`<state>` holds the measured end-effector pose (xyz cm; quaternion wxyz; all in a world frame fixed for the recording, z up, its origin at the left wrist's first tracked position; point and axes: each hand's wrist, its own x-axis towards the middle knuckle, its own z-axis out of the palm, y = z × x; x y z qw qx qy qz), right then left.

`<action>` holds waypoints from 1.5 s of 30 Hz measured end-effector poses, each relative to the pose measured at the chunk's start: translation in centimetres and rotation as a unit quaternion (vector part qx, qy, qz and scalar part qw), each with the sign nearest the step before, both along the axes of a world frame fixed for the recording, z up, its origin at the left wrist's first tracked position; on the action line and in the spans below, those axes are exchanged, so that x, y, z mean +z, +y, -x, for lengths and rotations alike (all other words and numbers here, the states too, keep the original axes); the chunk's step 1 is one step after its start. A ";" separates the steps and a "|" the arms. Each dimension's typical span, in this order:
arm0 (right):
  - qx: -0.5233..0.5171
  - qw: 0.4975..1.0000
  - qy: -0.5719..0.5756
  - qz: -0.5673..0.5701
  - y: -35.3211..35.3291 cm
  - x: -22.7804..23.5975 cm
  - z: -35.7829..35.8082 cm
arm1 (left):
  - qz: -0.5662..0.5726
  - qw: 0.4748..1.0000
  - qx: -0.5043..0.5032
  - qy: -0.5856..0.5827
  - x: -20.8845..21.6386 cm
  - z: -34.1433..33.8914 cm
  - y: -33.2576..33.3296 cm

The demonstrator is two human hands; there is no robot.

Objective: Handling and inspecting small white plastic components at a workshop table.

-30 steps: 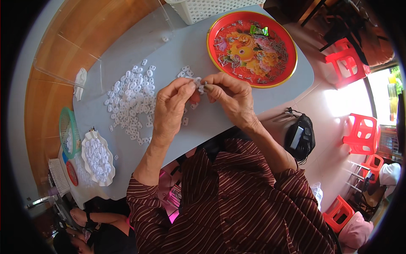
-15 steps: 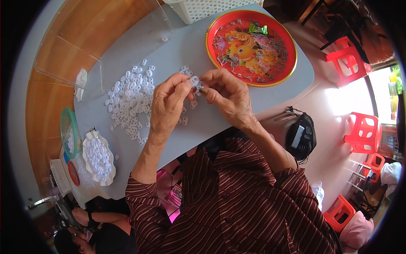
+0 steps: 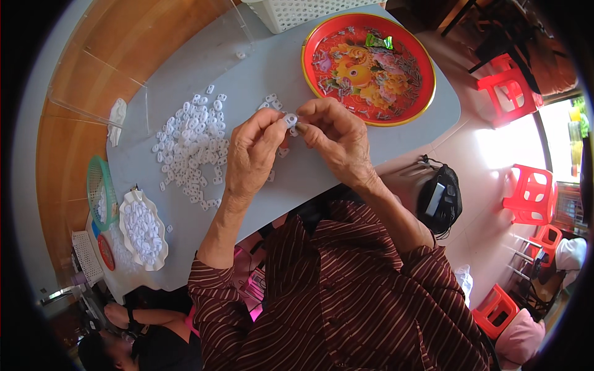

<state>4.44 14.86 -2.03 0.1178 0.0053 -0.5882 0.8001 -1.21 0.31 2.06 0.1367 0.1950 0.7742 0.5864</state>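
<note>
- My striped sleeves [image 3: 213,278] are pushed back from both wrists, bare forearms reaching over the grey table [image 3: 185,250].
- My left hand [image 3: 252,145]: grasping, thumb and fingers pinched on a small white plastic piece [image 3: 290,119] with a hole.
- My right hand [image 3: 338,137]: thumb and fingertips bent close at the right side of that piece; I cannot tell whether they grip it or some small part.
- Location of the held piece: raised between my two hands, above the table.
- Left of my left hand: a loose heap of similar white pieces [image 3: 195,142], spread on the tabletop.
- Just beyond my fingers: a small group of white pieces [image 3: 270,101].
- Beyond my right hand: a round red tray [image 3: 312,74] with a gold rim and floral print, bearing scattered small metal pins [image 3: 405,86] and a green wrapper [image 3: 378,42].
- Far left on the table: a scalloped white dish [image 3: 163,252] filled with white pieces, near a green basket [image 3: 94,176].
- At the far edge: a perforated white basket [image 3: 291,17].
</note>
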 end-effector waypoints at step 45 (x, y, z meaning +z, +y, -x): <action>-0.037 0.972 0.066 -0.222 -0.5 0.2 -0.3 | 0.026 0.994 -0.079 0.073 -1.7 0.1 -0.6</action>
